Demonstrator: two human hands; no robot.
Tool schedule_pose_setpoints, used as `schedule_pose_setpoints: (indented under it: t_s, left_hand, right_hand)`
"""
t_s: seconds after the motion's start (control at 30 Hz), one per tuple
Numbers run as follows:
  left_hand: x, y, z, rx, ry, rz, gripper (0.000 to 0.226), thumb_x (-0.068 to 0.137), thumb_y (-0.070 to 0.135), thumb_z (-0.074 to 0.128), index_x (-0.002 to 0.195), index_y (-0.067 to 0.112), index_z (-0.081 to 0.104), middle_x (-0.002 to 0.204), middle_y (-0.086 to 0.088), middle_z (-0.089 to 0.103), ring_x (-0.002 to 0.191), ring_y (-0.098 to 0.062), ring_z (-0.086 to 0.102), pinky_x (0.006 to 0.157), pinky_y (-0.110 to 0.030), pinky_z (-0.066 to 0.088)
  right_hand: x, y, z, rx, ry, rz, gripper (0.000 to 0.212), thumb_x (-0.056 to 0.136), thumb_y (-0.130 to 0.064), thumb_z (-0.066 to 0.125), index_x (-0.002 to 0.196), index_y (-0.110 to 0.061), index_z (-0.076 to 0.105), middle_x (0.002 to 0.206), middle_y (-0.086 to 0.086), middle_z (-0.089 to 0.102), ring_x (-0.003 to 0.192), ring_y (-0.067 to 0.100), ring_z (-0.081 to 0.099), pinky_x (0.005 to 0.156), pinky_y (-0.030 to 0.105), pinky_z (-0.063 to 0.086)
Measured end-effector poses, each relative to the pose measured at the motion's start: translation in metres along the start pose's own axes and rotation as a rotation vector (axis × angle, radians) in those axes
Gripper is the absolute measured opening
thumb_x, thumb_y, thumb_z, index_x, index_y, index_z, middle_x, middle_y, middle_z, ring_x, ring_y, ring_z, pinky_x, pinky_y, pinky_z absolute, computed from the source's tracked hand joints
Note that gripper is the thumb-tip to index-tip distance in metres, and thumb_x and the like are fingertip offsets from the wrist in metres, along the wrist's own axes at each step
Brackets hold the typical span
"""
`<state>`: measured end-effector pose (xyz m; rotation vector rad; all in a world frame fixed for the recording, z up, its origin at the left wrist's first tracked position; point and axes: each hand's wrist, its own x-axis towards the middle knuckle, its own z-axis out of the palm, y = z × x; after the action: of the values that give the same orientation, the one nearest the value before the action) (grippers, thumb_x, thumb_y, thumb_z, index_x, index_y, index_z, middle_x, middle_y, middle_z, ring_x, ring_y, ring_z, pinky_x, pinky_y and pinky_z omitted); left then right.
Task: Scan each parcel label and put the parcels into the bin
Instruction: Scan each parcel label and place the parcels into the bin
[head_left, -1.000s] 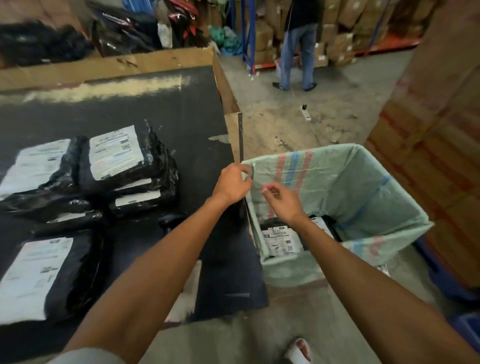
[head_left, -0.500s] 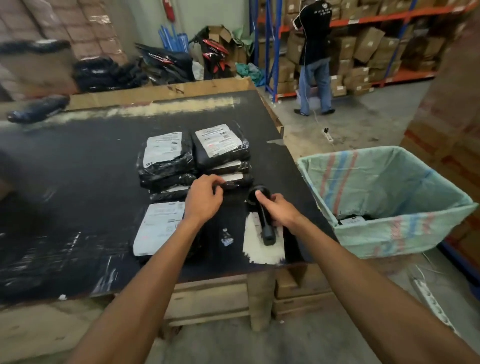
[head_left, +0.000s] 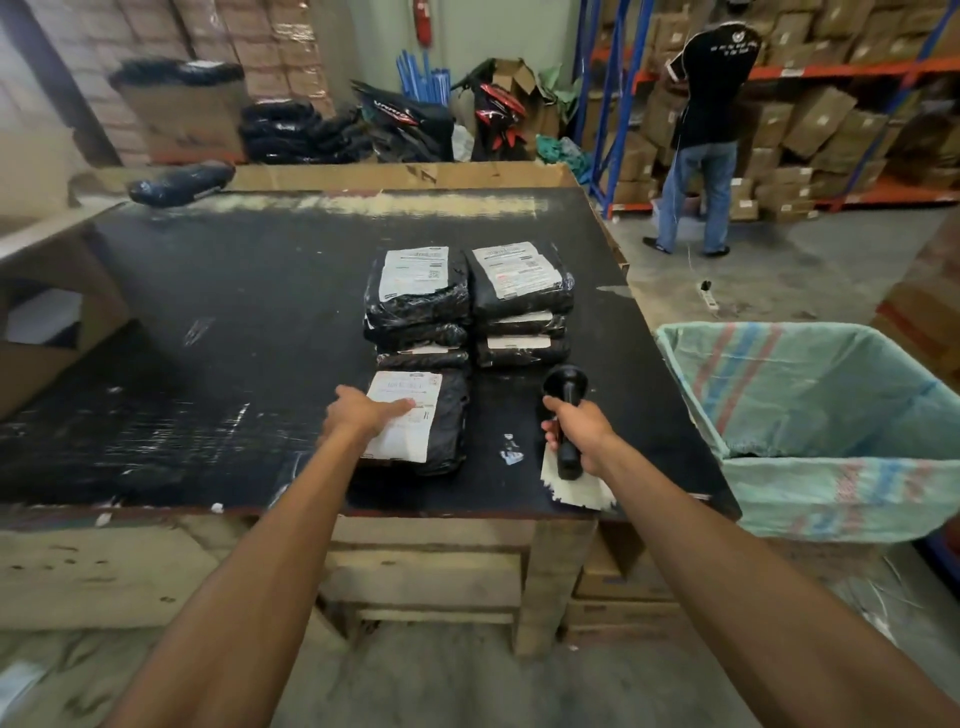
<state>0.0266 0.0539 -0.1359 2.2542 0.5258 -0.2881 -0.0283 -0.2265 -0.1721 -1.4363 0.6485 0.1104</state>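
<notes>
1. On the tabletop (head_left: 260, 291), two stacks of black parcels (head_left: 519, 291) stand side by side, with one more parcel (head_left: 436, 421) lying in front of the left stack.
2. Right of the tabletop stands the bin (head_left: 831, 483), well apart from the parcels.
3. Left hand (head_left: 363, 413) rests flat on the near parcel's label (head_left: 402, 400), fingers straight.
4. Right hand (head_left: 579, 431) has its grip clamped round the scanner (head_left: 565, 415), head pointing away.
5. Step in hand: scanning. Next, the scanner must be aimed at that label.
</notes>
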Motion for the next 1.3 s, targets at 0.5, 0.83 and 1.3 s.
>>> schedule_pose_setpoints:
  t_s: [0.5,0.83,1.3]
  left_hand:
    - [-0.047,0.029,0.025,-0.794,-0.197,0.093,0.056,0.071,0.003,0.087,0.114,0.014,0.053,0.110,-0.013,0.074,0.086,-0.031,0.075,0.066,-0.047,0.063]
    - [-0.055,0.072,0.021,-0.890,-0.088,0.511,0.060,0.069,0.010,0.091,0.116,0.025,0.057,0.105,0.005,0.075,0.085,-0.008,0.076,0.062,-0.028,0.061]
    - [-0.042,0.101,0.042,-0.995,-0.066,0.566,0.062,0.071,0.007,0.090,0.120,0.020,0.054,0.115,-0.001,0.072,0.095,-0.011,0.075,0.077,-0.033,0.064]
  right_hand:
    - [-0.012,0.005,-0.010,0.260,-0.034,-0.016,0.034,0.100,-0.024,0.060,0.126,-0.004,0.050,0.081,0.011,0.063,0.058,0.020,0.061,0.048,0.028,0.055]
    - [-0.027,-0.001,-0.017,0.286,-0.154,-0.373,0.013,0.092,-0.016,0.065,0.101,-0.013,0.056,0.070,0.004,0.053,0.051,0.014,0.045,0.051,0.028,0.038]
    - [-0.043,-0.004,-0.016,-0.038,-0.345,-0.562,0.012,0.092,-0.014,0.062,0.088,-0.003,0.059,0.059,0.005,0.051,0.051,0.018,0.042,0.053,0.031,0.037]
